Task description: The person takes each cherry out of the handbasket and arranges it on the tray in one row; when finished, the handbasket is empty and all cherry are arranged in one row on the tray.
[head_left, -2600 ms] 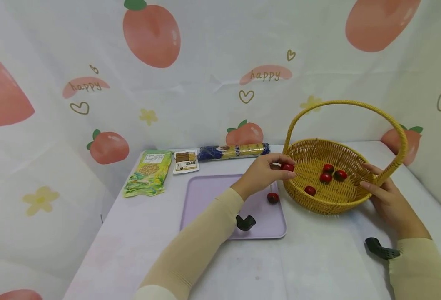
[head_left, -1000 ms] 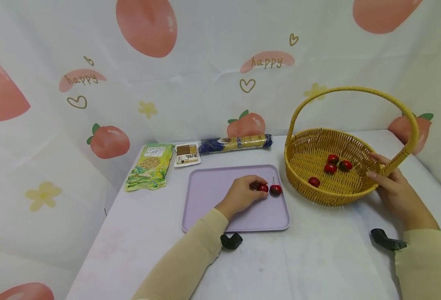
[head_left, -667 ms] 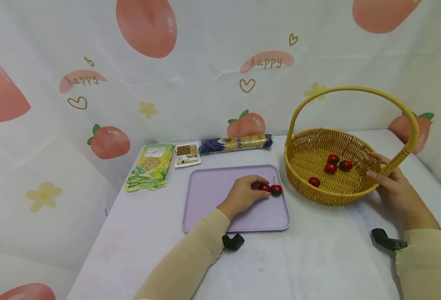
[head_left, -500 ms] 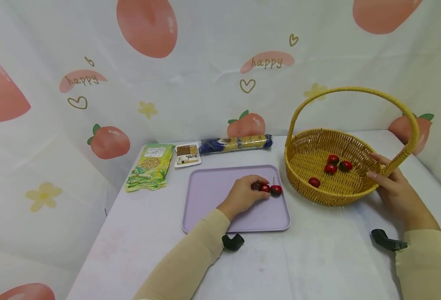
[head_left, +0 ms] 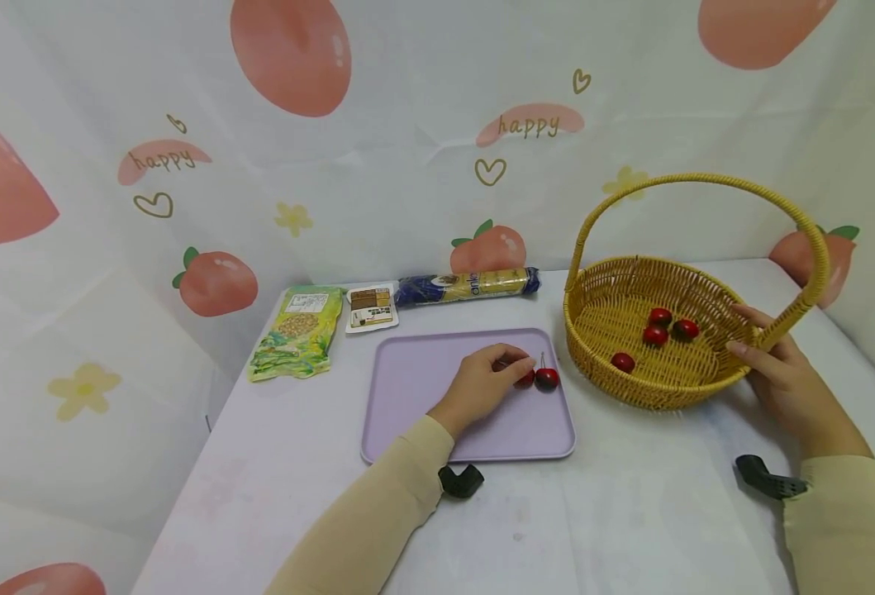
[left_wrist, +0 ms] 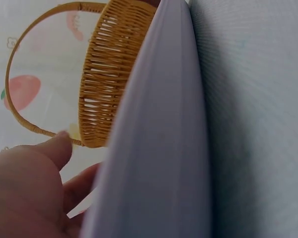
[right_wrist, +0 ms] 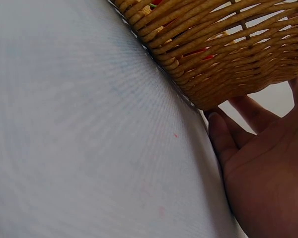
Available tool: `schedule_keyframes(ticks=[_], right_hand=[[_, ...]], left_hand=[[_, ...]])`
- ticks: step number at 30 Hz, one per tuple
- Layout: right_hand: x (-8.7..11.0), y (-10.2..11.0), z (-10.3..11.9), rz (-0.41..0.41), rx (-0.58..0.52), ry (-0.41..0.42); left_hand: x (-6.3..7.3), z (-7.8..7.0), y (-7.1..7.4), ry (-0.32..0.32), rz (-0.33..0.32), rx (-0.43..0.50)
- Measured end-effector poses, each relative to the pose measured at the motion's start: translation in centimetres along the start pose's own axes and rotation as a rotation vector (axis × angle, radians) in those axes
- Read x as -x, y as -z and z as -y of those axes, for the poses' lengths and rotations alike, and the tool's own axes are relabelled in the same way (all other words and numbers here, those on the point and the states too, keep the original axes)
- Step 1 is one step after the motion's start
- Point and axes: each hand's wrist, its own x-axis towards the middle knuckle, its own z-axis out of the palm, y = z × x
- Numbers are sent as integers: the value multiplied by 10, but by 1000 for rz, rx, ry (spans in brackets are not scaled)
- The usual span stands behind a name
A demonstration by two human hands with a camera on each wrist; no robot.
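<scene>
My left hand (head_left: 482, 382) is low over the right part of a lilac tray (head_left: 407, 388). Its thumb and index finger are just above a red cherry (head_left: 526, 380), which they partly hide. Right beside that one lies a second cherry (head_left: 547, 378) with its stem up. In the left wrist view, the thumb (left_wrist: 59, 148) stands apart from the fingers, and the tray's side blocks part of the hand. A yellow wicker basket (head_left: 630, 395) with several cherries (head_left: 656, 335) inside is held at its right rim by my right hand (head_left: 782, 384), thumb over the edge.
Behind the tray lie a green-yellow food packet (head_left: 297, 335), a small white-brown sachet (head_left: 372, 308) and a long blue-yellow package (head_left: 467, 286). The basket's tall handle (head_left: 705, 178) arches above it. A printed cloth (head_left: 378, 165) hangs close behind the table.
My left hand has brought a cherry from the basket's left rim down to the tray, beside the other cherry, and has just loosened its thumb from it. The right hand keeps its hold.
</scene>
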Motion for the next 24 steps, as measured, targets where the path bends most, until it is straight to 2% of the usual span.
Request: schedule_keyframes(ticks=[5, 8, 10, 13, 18, 24], right_hand=[[-1, -1, 0, -14, -6, 3], [0, -1, 1, -18, 2, -3], [1, -2, 1, -18, 8, -9], [1, -2, 1, -13, 8, -16], [2, -1, 1, -11, 6, -10], [1, 0, 0, -3, 7, 2]], left_hand=[[0, -4, 2, 23, -80, -5], [0, -10, 4, 47, -109, 66], [0, -14, 7, 59, -105, 138], [-1, -22, 11, 57, -61, 220], [-2, -39, 16, 23, 55, 316], [-13, -67, 10, -9, 139, 451]])
